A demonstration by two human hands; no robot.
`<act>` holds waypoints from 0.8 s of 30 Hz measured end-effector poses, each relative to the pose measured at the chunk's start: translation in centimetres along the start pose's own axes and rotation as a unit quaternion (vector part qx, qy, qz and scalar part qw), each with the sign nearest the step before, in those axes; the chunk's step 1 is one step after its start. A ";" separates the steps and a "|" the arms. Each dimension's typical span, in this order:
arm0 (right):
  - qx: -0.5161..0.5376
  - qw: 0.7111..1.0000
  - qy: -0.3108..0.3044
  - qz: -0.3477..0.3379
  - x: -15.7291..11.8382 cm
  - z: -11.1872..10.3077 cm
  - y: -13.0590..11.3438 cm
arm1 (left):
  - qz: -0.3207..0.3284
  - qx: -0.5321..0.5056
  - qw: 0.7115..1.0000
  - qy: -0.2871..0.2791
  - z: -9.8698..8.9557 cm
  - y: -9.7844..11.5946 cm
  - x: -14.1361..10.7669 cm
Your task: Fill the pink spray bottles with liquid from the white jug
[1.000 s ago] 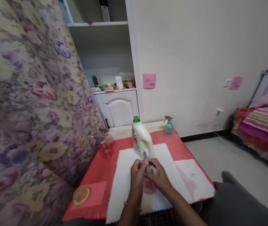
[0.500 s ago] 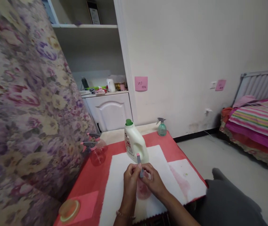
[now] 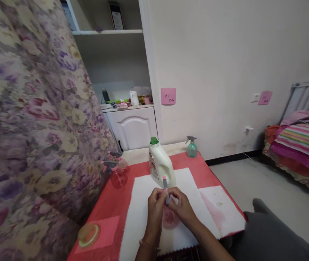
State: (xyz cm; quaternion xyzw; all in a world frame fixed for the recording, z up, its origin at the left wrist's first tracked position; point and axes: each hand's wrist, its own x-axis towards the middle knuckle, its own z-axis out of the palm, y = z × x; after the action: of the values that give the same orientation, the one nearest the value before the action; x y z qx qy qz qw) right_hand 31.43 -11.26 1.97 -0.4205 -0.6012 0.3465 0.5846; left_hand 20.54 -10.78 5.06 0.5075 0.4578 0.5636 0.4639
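Both hands meet over a pink transparent spray bottle (image 3: 170,218) that stands on a white sheet (image 3: 140,203) near the table's front. My left hand (image 3: 156,203) has its fingers closed at the bottle's grey spray head (image 3: 165,185), which has a pink nozzle tip. On the other side of the same head, my right hand (image 3: 182,204) pinches it with bent fingers. The hands partly hide the bottle's neck. Just behind them stands a large pale jug (image 3: 161,159) with a green piece in its mouth.
Pink spray bottles (image 3: 118,176) stand at the table's left edge, a green spray bottle (image 3: 191,149) at the back right. A round lidded object (image 3: 88,235) lies on pink paper (image 3: 111,228) at front left. A stained white sheet (image 3: 232,206) lies at right.
The whole view has shifted, so the table and its objects appear slightly further right. Both hands keep nearly the same hold on the spray head.
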 end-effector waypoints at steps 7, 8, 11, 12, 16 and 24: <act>-0.003 1.000 0.005 0.012 -0.3 0.1 0.3 | 0.001 -0.005 1.000 -0.001 0.0 0.0 -0.2; 0.004 1.000 -0.013 0.004 -0.3 -0.2 0.2 | 0.001 -0.006 1.000 -0.002 0.1 0.0 -0.3; 0.017 0.999 -0.039 -0.008 -0.3 -0.6 0.2 | 0.002 -0.011 1.000 -0.003 0.2 0.1 -0.3; 0.017 0.999 -0.035 -0.006 -0.2 -0.5 0.3 | 0.002 -0.011 1.000 -0.002 0.2 0.1 -0.3; 0.008 1.000 0.014 0.013 -0.4 0.2 1.0 | 0.003 -0.011 1.000 0.001 0.2 0.0 -0.4; 0.030 0.998 -0.047 -0.001 -0.4 -0.4 0.6 | 0.010 -0.014 1.000 0.005 0.1 -0.6 -0.4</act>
State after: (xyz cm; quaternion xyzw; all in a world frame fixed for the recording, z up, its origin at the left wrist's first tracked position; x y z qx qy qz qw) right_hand 31.85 -11.44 1.24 -0.3854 -0.6178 0.3829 0.5685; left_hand 20.67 -11.11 4.42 0.5025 0.4475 0.5770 0.4629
